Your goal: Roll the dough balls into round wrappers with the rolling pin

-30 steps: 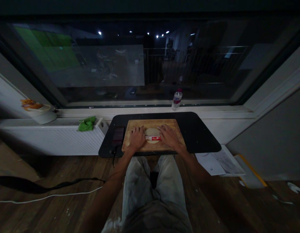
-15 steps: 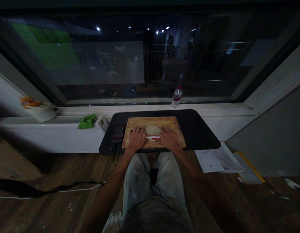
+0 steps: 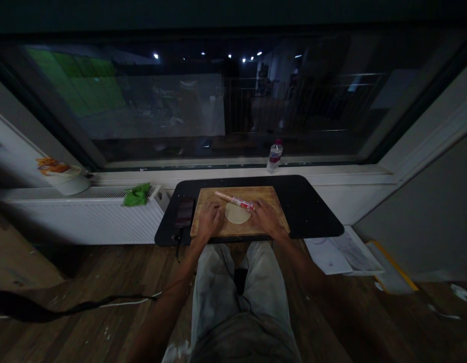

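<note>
A round, flat piece of pale dough (image 3: 237, 214) lies on a wooden cutting board (image 3: 252, 190). Across its far edge rests a rolling pin (image 3: 235, 200) with a red and white label, slanted with its left end farther from me. My right hand (image 3: 266, 218) holds the pin's right end, fingers bent around it. At the dough's left edge is my left hand (image 3: 211, 219), off the pin, fingers loosely bent and a little apart. Whether its fingertips touch the dough is hard to see.
The board lies on a black tabletop (image 3: 309, 212) beside a dark rectangular object (image 3: 185, 212) with a cable. A water bottle (image 3: 274, 156) stands on the windowsill. Left, a green cloth (image 3: 137, 194) and white bucket (image 3: 69, 182) sit on the radiator (image 3: 116, 219). Papers (image 3: 331, 249) lie right.
My left hand has let go of the rolling pin and drawn back to the dough's left edge. The pin has shifted away from me and turned from level to slanted, still in my right hand.
</note>
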